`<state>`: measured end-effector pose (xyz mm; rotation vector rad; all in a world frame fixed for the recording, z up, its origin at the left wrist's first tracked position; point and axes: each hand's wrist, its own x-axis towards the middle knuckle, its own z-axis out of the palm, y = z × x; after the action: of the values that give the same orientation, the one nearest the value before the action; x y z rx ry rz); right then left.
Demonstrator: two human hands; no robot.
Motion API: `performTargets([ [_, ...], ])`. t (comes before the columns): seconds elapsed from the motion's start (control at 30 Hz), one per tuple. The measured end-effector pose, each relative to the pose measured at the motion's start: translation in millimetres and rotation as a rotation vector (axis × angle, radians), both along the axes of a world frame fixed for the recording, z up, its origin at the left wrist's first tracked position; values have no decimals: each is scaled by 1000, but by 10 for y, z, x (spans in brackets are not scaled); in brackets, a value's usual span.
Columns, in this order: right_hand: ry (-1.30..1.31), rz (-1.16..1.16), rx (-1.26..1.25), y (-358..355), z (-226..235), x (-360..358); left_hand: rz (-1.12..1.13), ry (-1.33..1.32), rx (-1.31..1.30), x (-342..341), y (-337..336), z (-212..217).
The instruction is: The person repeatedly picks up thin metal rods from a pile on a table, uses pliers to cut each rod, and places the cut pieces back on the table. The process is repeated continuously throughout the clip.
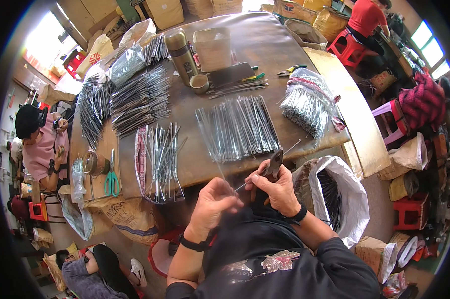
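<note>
The right hand (280, 189) is closed around dark pliers (274, 167), their head pointing up, its thumb and forefinger at a thin metal rod (242, 187); the left hand (216, 203), fingers curled, meets the rod's other end, though blur hides whether it pinches; the rod is just off the near edge of the brown table (280, 50); from the hands, a row of metal rods (240, 127) lies at twelve o'clock, a plastic-wrapped bundle (309, 102) at one, bare tabletop between them; a white sack (352, 199) stands open at three
</note>
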<state>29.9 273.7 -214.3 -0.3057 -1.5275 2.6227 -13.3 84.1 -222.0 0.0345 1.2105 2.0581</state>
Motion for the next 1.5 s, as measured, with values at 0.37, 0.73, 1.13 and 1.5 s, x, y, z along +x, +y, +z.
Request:
performTargets([
  [0.37,49,-44,279,-58,-15,26,123,118,-40,-1,26,-47],
  [0.73,33,-72,225,-191,15,-53,122,138,-148,-28,-97,-28],
  [1.13,-128,45,16,30,-46,-150,-170,48,-231,14,-45,123],
  [1.5,-136,67,72,-5,-150,-166,-89,-244,125,-20,-15,78],
])
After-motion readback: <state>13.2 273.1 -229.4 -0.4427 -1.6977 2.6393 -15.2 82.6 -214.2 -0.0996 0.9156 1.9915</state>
